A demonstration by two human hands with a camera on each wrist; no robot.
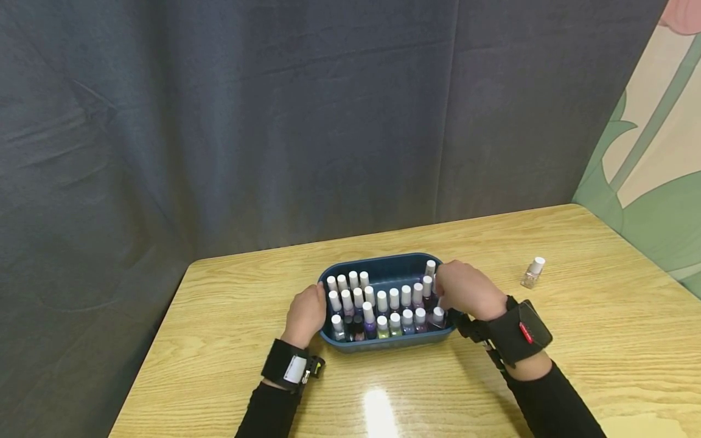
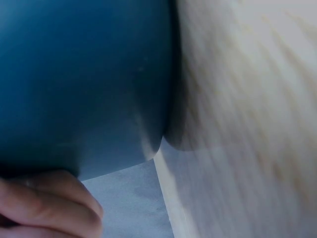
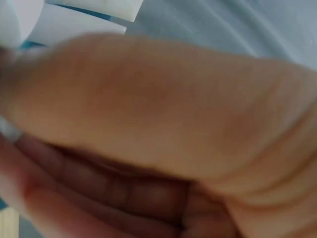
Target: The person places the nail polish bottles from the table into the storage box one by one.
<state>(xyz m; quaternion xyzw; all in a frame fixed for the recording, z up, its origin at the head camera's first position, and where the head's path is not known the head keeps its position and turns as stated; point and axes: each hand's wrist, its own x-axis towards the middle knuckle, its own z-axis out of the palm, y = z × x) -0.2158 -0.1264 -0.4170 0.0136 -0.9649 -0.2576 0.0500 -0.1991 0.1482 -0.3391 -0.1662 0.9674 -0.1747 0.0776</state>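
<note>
A dark blue oval tub [image 1: 383, 347] stands on the table, filled with rows of nail polish bottles, mostly white-capped, two with black caps. At its left end my left hand [image 1: 308, 311] holds the rim; in the left wrist view its curled fingers [image 2: 54, 203] lie against the tub's outer wall [image 2: 84, 89]. My right hand [image 1: 465, 289] reaches over the right end, thumb and fingers pinching a nail polish bottle, largely hidden by the hand. A white-capped bottle [image 1: 438, 315] stands just below those fingers. In the right wrist view the thumb [image 3: 148, 99] covers most of the grip.
One clear nail polish bottle with a white cap [image 1: 533, 272] lies on the wooden table [image 1: 230, 340], right of the tub. A dark grey cloth [image 1: 306, 121] hangs behind the table. Patterned fabric [image 1: 657, 182] hangs at the right.
</note>
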